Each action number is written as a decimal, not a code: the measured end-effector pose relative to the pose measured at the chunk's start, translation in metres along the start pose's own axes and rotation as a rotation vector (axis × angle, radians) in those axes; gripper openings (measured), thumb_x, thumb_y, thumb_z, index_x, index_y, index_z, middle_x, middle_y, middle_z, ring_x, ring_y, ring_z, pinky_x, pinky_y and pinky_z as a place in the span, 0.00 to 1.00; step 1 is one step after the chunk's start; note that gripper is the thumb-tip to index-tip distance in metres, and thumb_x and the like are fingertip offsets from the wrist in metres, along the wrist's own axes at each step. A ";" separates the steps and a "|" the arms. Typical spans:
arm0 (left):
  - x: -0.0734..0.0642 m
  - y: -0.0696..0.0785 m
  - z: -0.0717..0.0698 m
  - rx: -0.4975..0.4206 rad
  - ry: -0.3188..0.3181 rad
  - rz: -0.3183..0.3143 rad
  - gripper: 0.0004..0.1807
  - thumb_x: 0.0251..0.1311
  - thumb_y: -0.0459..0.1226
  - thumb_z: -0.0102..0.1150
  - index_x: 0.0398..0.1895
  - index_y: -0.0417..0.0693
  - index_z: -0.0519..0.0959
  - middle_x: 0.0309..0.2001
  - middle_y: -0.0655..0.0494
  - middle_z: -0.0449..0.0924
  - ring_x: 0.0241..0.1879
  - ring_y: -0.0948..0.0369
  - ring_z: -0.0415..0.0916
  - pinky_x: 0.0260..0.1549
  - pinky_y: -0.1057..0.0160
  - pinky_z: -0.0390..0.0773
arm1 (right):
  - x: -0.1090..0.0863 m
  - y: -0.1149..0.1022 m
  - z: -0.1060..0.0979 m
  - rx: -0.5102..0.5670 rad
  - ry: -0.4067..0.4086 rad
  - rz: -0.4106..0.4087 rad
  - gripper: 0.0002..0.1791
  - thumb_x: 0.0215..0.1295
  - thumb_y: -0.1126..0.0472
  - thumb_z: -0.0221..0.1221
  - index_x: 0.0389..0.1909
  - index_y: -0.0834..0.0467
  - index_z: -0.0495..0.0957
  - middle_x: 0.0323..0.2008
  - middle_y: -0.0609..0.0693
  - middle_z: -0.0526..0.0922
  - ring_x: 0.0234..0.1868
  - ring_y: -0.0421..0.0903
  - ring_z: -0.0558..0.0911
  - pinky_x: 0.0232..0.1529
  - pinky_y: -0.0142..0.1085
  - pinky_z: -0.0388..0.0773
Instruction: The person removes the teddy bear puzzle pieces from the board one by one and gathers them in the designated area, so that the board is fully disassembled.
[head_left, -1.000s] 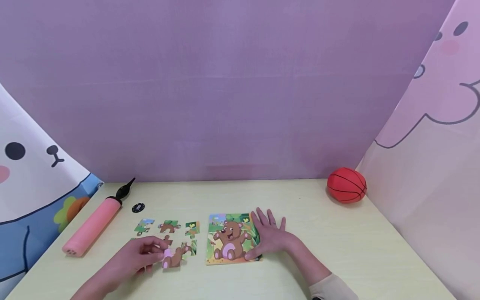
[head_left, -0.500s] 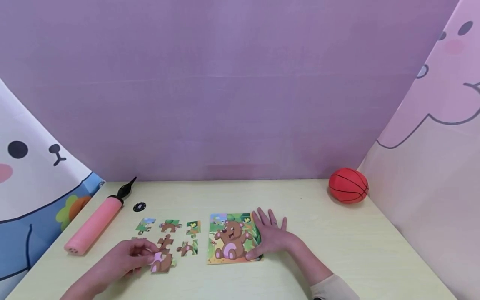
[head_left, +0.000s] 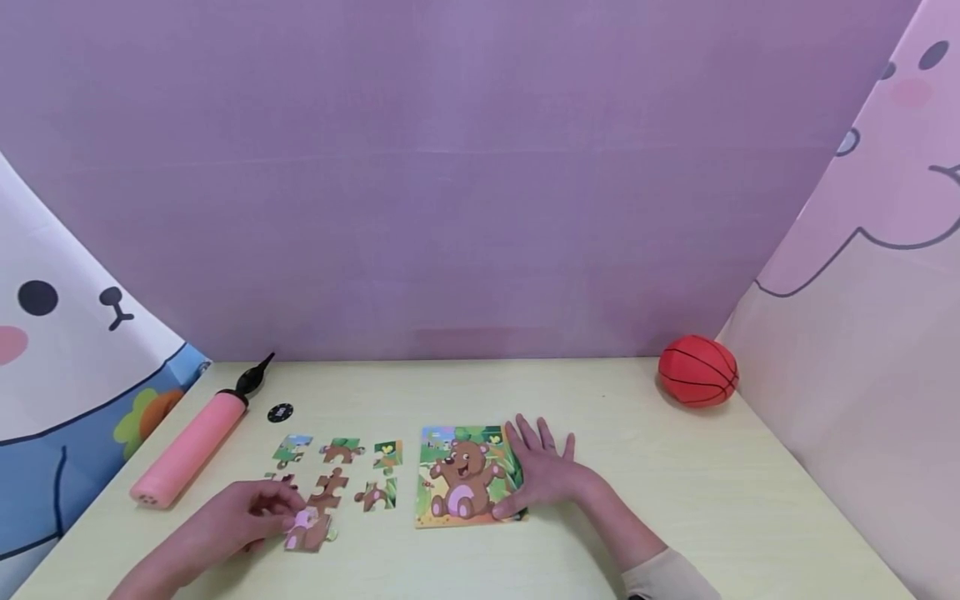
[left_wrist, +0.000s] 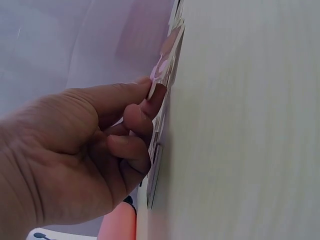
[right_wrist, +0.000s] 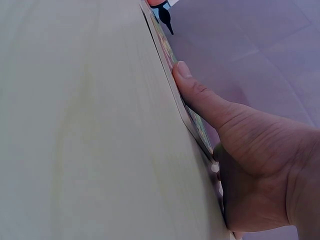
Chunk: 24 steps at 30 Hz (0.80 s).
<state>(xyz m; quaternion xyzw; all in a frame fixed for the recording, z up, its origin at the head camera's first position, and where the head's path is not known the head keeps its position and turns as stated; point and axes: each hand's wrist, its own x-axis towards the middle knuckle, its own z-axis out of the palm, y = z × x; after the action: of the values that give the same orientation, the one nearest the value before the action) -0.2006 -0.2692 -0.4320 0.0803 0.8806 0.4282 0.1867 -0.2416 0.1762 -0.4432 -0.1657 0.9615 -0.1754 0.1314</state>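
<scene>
My left hand [head_left: 243, 517] pinches a jigsaw puzzle piece [head_left: 306, 533] with a brown leg and pink belly on it. In the left wrist view, thumb and fingers grip this piece [left_wrist: 165, 67] by its edge, slightly tilted above the table. Just beyond lies a brown centre piece [head_left: 327, 486]; whether the two touch is hard to tell. My right hand [head_left: 546, 475] rests with spread fingers on the right edge of a bear picture board [head_left: 457, 479]. In the right wrist view its thumb [right_wrist: 187, 82] lies on the board's edge.
Loose puzzle pieces lie around: a sky piece [head_left: 292, 447], a bear-head piece [head_left: 342, 450], a corner piece [head_left: 388, 454] and an arm piece [head_left: 377, 494]. A pink hand pump [head_left: 191, 450] and black round chip [head_left: 281, 412] are at left, a red ball [head_left: 697, 372] at back right.
My left hand has moved left and slightly toward me with the puzzle piece, uncovering the brown centre piece and the arm piece. The right hand stays on the board.
</scene>
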 end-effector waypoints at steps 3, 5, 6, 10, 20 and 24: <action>0.000 -0.002 -0.001 0.006 -0.003 0.003 0.12 0.64 0.39 0.67 0.48 0.45 0.82 0.36 0.53 0.79 0.28 0.55 0.73 0.23 0.65 0.75 | 0.000 0.000 0.000 -0.001 0.001 -0.004 0.74 0.43 0.27 0.72 0.81 0.57 0.41 0.81 0.58 0.35 0.78 0.66 0.33 0.64 0.75 0.27; 0.000 -0.002 -0.001 0.010 0.002 0.005 0.13 0.64 0.39 0.67 0.48 0.44 0.82 0.37 0.53 0.79 0.28 0.55 0.72 0.22 0.65 0.74 | 0.000 0.000 0.000 -0.001 0.002 -0.005 0.74 0.43 0.27 0.72 0.81 0.57 0.41 0.81 0.59 0.35 0.78 0.66 0.33 0.64 0.75 0.27; 0.000 -0.002 -0.001 0.011 0.010 0.001 0.13 0.64 0.39 0.67 0.48 0.44 0.82 0.37 0.53 0.79 0.29 0.55 0.72 0.23 0.65 0.74 | 0.000 0.000 0.000 -0.002 0.002 -0.005 0.74 0.43 0.27 0.71 0.81 0.58 0.41 0.81 0.59 0.35 0.78 0.66 0.33 0.64 0.75 0.27; 0.000 0.001 0.000 0.008 0.058 -0.018 0.12 0.65 0.38 0.66 0.49 0.44 0.82 0.41 0.53 0.79 0.30 0.56 0.71 0.22 0.65 0.73 | 0.000 0.000 -0.001 0.002 0.001 -0.004 0.74 0.43 0.27 0.72 0.81 0.58 0.41 0.81 0.59 0.35 0.78 0.66 0.33 0.64 0.75 0.27; 0.004 0.013 0.009 0.008 0.095 -0.020 0.14 0.65 0.43 0.67 0.49 0.46 0.82 0.41 0.55 0.80 0.37 0.56 0.71 0.29 0.64 0.72 | 0.001 0.005 -0.002 -0.001 -0.011 -0.030 0.75 0.41 0.26 0.72 0.82 0.54 0.41 0.80 0.60 0.35 0.77 0.67 0.33 0.63 0.77 0.29; 0.005 0.018 0.014 -0.071 0.043 0.027 0.15 0.66 0.42 0.66 0.49 0.42 0.81 0.43 0.52 0.81 0.38 0.54 0.73 0.30 0.62 0.73 | 0.000 0.005 -0.003 -0.023 -0.019 -0.041 0.75 0.40 0.27 0.73 0.82 0.55 0.42 0.80 0.61 0.34 0.77 0.68 0.33 0.63 0.77 0.30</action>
<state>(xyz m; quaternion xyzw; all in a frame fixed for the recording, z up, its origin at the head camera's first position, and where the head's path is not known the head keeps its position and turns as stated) -0.2000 -0.2464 -0.4265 0.0763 0.8675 0.4632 0.1645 -0.2440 0.1813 -0.4421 -0.1885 0.9586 -0.1655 0.1350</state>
